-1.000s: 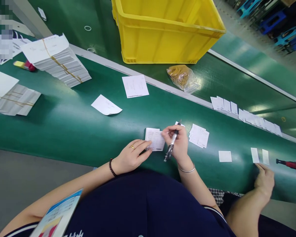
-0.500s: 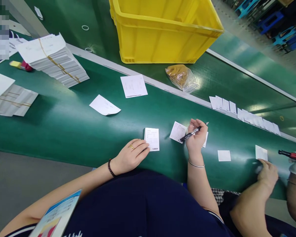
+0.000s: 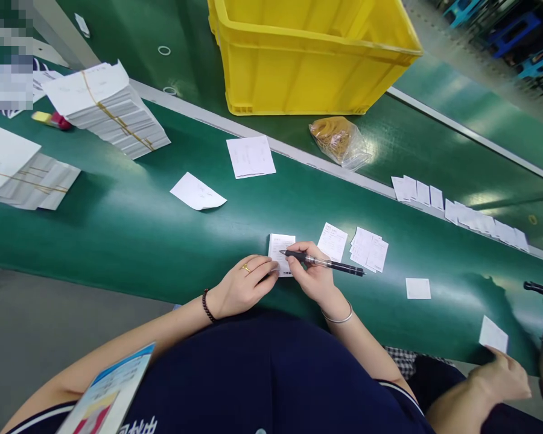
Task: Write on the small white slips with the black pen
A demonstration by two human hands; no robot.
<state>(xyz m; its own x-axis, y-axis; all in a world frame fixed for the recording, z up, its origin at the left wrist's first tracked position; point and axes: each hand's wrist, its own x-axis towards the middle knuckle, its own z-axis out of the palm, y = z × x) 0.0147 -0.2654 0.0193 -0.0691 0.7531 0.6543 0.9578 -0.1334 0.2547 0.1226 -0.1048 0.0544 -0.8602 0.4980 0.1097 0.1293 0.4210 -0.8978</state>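
A small stack of printed white cards [image 3: 276,242] lies on the green table right in front of me. My left hand [image 3: 247,284] is closed at its lower left edge, with fingertips on the cards. My right hand [image 3: 315,276] grips a black pen [image 3: 332,264], whose tip points left over the top card. The fingers of both hands partly cover that card. Just to the right of the stack lies a single printed card [image 3: 333,242]. Beyond it several more cards [image 3: 369,248] overlap in a loose pile.
A yellow crate [image 3: 298,78] stands behind the ledge, near a bag of rubber bands [image 3: 337,141]. Banded paper stacks [image 3: 113,111] sit at left. Loose papers [image 3: 251,158] lie mid-table. At right, a co-worker's hand [image 3: 500,377] holds a card [image 3: 494,334].
My right hand has moved left with the pen, from the cards on the right to the stack, uncovering the overlapping pile. The co-worker's hand and card have moved toward the table's near edge.
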